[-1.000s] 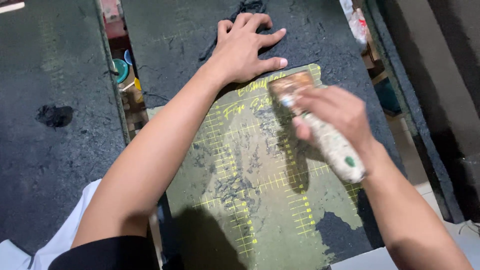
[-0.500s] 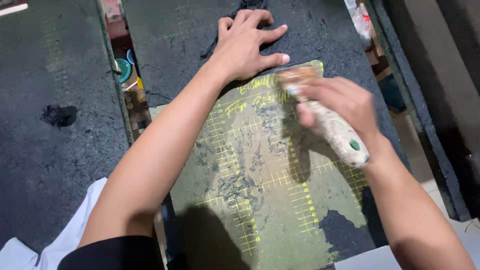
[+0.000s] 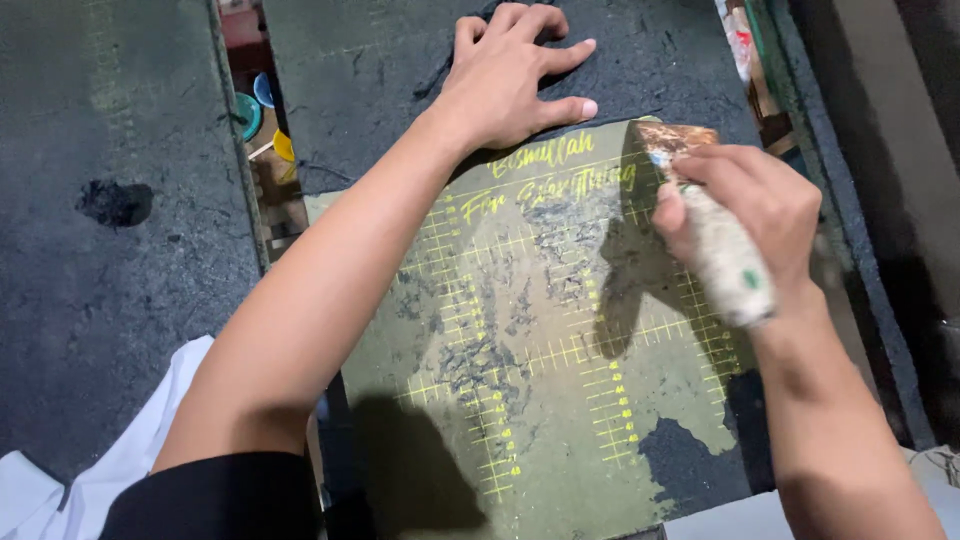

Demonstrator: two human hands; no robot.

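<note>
From the head camera, your left hand [image 3: 515,75] lies flat and open, fingers spread, on the dark table [image 3: 120,300], with its thumb at the top edge of the green board [image 3: 560,400]. Your right hand [image 3: 745,215] is closed around a brush [image 3: 705,225] with a pale, paint-spotted handle. Its bristles touch the board's top right corner. You look to be brushing the board. Keep the board pinned and the strokes even.

The green cutting mat [image 3: 560,400] looks matt, worn and smeared; the brush [image 3: 715,240] handle paint-caked, rough; the dark table [image 3: 120,300] grainy
</note>
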